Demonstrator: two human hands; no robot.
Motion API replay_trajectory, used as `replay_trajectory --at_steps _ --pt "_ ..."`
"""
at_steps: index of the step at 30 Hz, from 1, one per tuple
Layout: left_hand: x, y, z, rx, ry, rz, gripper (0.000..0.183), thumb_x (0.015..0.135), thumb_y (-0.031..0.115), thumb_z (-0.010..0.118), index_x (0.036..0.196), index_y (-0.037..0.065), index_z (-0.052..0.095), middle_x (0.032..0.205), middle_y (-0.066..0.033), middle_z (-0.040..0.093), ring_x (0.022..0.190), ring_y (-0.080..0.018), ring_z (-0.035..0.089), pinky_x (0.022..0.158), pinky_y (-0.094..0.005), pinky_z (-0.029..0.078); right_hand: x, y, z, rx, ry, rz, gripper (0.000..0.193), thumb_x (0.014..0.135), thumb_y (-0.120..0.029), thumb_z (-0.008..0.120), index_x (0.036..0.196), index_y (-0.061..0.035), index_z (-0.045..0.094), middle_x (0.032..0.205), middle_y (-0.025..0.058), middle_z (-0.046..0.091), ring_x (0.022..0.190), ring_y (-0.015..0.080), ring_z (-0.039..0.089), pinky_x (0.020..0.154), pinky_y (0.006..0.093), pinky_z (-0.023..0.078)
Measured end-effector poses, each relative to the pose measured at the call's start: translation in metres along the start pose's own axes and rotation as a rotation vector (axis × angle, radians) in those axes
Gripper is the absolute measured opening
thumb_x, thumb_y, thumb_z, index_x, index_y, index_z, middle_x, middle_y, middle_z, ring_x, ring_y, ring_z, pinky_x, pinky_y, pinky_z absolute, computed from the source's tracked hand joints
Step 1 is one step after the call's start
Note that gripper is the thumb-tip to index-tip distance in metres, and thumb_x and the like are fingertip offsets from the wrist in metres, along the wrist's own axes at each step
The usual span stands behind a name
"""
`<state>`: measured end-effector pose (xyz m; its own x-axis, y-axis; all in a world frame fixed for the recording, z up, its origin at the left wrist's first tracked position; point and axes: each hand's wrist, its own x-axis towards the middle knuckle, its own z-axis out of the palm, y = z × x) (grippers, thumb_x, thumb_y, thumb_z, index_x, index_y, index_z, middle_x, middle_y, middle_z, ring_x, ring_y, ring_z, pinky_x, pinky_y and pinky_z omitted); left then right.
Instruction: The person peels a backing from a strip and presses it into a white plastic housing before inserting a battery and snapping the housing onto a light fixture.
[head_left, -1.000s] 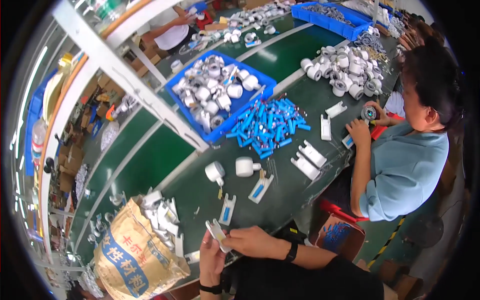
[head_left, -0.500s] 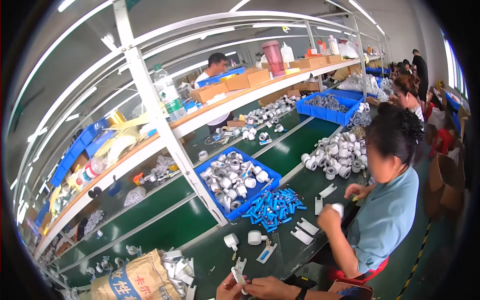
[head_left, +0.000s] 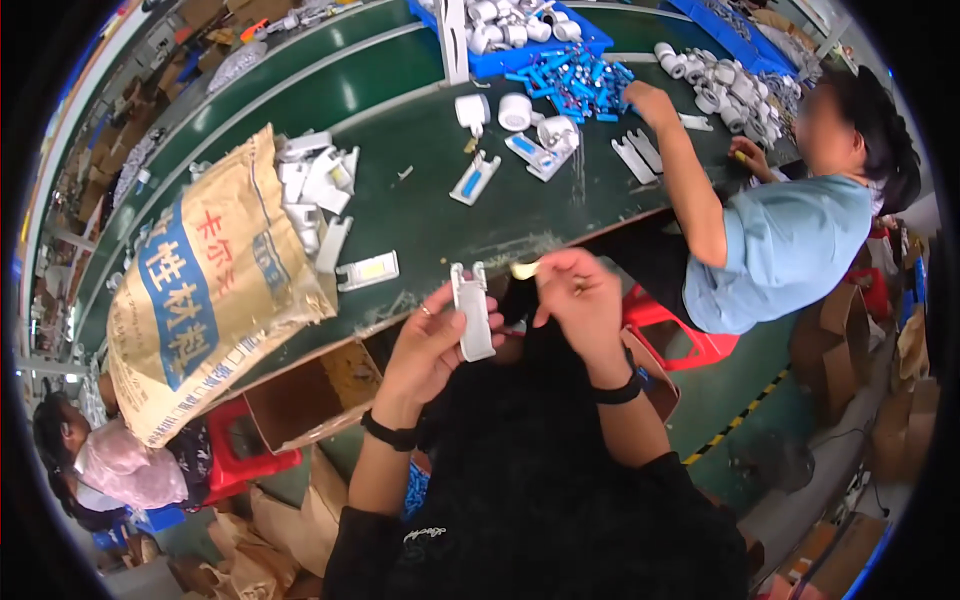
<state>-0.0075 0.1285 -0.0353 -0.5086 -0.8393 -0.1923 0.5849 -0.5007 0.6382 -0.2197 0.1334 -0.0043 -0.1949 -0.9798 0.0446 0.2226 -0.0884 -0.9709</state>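
Note:
My left hand (head_left: 425,345) grips a white plastic casing (head_left: 474,325), long and flat with two prongs at its upper end. Just to the right, my right hand (head_left: 582,305) pinches a small pale-yellow strip (head_left: 524,270), apart from the casing. On the green bench beyond lie a white casing with a blue insert (head_left: 473,180) and a similar casing (head_left: 530,150). Behind them stand white round housings (head_left: 515,112). Nearer my left hand, another white casing (head_left: 367,270) has a yellowish patch on it.
A brown printed sack (head_left: 230,290) leans over the bench's left side, with white casings (head_left: 322,185) beside it. Blue cylinders (head_left: 580,85) lie heaped before a blue tray (head_left: 590,40). At right a co-worker (head_left: 790,240) sits on a red stool (head_left: 690,340). Another person (head_left: 135,465) is at lower left.
The view has tilted down toward my lap. My hands, earlier together at the casing, are now apart, the right one with the strip. The co-worker's arm now reaches to the blue cylinders.

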Motion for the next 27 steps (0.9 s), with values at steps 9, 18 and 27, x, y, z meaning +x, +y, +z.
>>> replay_trajectory --at_steps 9,18,27 --pt "0.131 -0.032 0.008 0.127 0.129 0.009 0.042 0.099 0.009 0.059 0.138 -0.004 0.047 0.116 -0.0147 0.066 0.102 -0.0238 0.069 0.089 -0.0376 0.058 -0.070 0.008 -0.109 0.855 -0.031 0.282 0.013 0.087 -0.023 0.047 0.080 -0.0117 0.044 0.066 -0.0022 0.037 0.045 0.0080 0.035 0.037 0.0244 0.031" --pt "0.315 -0.126 0.080 0.331 0.249 0.033 0.025 0.093 0.006 0.064 0.116 -0.004 0.065 0.105 -0.0114 0.070 0.091 -0.0227 0.071 0.074 -0.0359 0.058 -0.122 0.007 -0.135 0.790 0.136 0.342 0.025 0.093 -0.029 0.045 0.073 -0.0157 0.039 0.060 -0.0038 0.034 0.041 0.0073 0.030 0.036 0.0238 0.029" --pt "0.274 -0.029 0.053 0.772 0.091 0.013 0.036 0.089 0.023 0.072 0.119 0.005 0.065 0.105 -0.0041 0.069 0.099 -0.0161 0.065 0.082 -0.0310 0.055 -0.112 0.004 -0.135 0.450 0.363 0.367 0.034 0.106 -0.026 0.052 0.076 -0.0105 0.044 0.064 0.0006 0.050 0.037 0.0035 0.031 0.033 0.0189 0.025"
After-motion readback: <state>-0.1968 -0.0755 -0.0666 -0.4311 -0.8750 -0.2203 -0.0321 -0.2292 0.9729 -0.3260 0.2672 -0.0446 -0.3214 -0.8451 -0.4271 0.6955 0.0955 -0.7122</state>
